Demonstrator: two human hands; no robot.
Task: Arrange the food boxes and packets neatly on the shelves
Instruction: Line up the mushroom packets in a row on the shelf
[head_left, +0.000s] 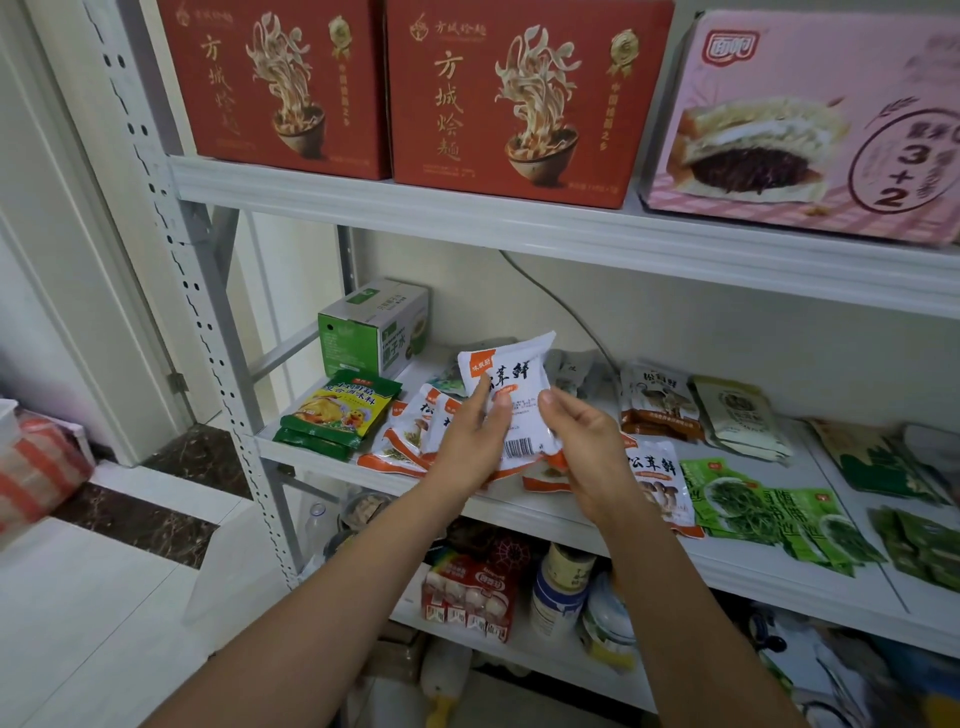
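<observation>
White packet (519, 387) | pinched at left edge by left hand (470, 436), at right edge by right hand (582, 447) | held above middle shelf (753, 574) | orange-trimmed packets (410, 436) laid beneath

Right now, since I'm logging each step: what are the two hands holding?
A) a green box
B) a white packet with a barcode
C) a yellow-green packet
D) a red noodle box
B: the left hand and the right hand both pinch the white packet, its barcode facing the camera, in front of the middle shelf.
</observation>
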